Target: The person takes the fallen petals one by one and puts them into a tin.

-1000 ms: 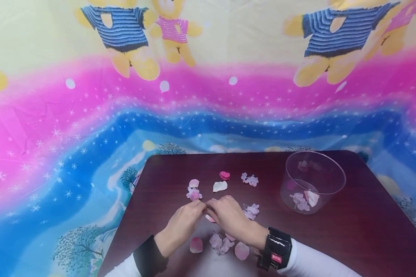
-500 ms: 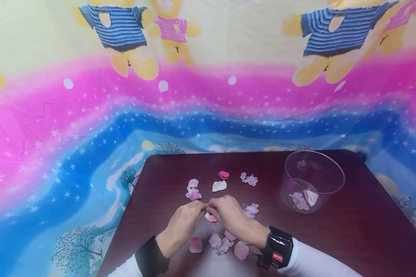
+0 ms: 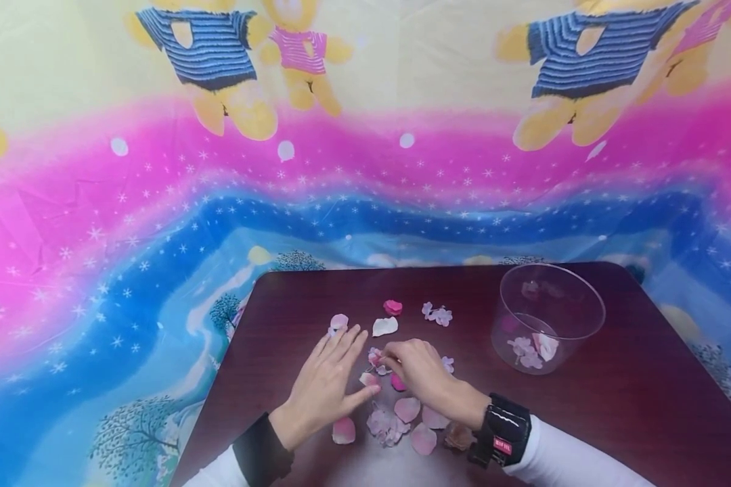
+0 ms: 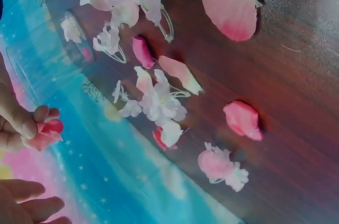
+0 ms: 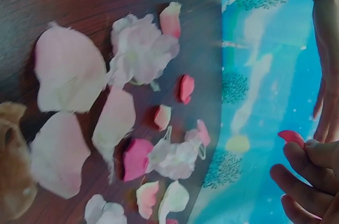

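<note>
My right hand (image 3: 423, 372) pinches a small pink petal (image 5: 292, 137) between thumb and fingers. The same petal shows in the left wrist view, its folded edge sticking out past the fingertips. Beside it, my left hand (image 3: 329, 382) holds nothing, its fingers spread over the scattered petals. Below the hands lie a lilac blossom cluster (image 3: 385, 427), a magenta petal (image 3: 399, 382) and pale pink petals (image 3: 407, 409). Part of a blossom behind the left fingers is hidden. A pink petal (image 3: 344, 431) rests under the left wrist.
A clear round tub (image 3: 591, 331) with several petals and blossoms inside stands at the right. Farther back on the dark table (image 3: 639, 379) are a white petal (image 3: 385, 327), a deep pink petal (image 3: 392, 308) and lilac blossoms (image 3: 441, 316). A printed cloth hangs behind.
The hands, fingertips together before, have parted. My left hand has spread its fingers, while the right has shifted slightly right. Petals hidden beneath the right hand now show.
</note>
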`<state>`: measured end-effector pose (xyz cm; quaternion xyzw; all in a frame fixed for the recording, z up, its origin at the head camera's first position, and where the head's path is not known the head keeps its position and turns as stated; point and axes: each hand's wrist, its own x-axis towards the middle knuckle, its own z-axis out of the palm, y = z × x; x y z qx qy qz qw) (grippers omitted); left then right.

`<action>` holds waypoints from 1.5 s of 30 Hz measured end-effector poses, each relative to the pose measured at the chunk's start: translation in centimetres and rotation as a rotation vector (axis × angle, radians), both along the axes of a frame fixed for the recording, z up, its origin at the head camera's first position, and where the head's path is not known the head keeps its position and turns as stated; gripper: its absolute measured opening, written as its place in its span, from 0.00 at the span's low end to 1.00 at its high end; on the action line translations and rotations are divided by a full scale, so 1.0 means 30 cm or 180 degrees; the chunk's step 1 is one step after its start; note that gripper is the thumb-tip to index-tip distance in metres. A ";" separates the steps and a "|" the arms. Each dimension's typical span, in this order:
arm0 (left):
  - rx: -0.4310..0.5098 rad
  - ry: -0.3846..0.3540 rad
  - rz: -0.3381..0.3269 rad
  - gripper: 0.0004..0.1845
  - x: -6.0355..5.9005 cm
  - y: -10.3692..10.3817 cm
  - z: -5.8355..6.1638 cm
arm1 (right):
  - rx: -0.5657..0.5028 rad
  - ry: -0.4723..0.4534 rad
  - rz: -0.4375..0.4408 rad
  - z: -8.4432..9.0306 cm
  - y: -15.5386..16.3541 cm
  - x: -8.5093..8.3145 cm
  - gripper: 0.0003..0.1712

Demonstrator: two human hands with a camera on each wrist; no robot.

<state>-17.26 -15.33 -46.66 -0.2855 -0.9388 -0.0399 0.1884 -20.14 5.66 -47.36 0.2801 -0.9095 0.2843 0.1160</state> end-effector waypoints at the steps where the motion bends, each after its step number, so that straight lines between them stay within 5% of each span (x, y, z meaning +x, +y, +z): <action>1: -0.0048 -0.0082 0.0021 0.50 -0.001 -0.002 -0.002 | 0.0008 -0.0013 -0.0016 -0.002 0.005 -0.001 0.03; 13: -0.0349 -0.0725 0.0065 0.49 -0.001 -0.030 -0.039 | 0.0012 -0.0034 -0.0063 -0.023 0.034 -0.010 0.03; 25: -0.0369 -0.0710 -0.0037 0.49 -0.008 0.017 -0.033 | -0.0049 -0.0056 -0.0183 -0.003 0.081 -0.028 0.04; 45: -0.0722 -0.0323 -0.0597 0.49 -0.037 0.287 0.059 | 0.0257 0.0620 -0.0835 0.128 0.392 -0.028 0.02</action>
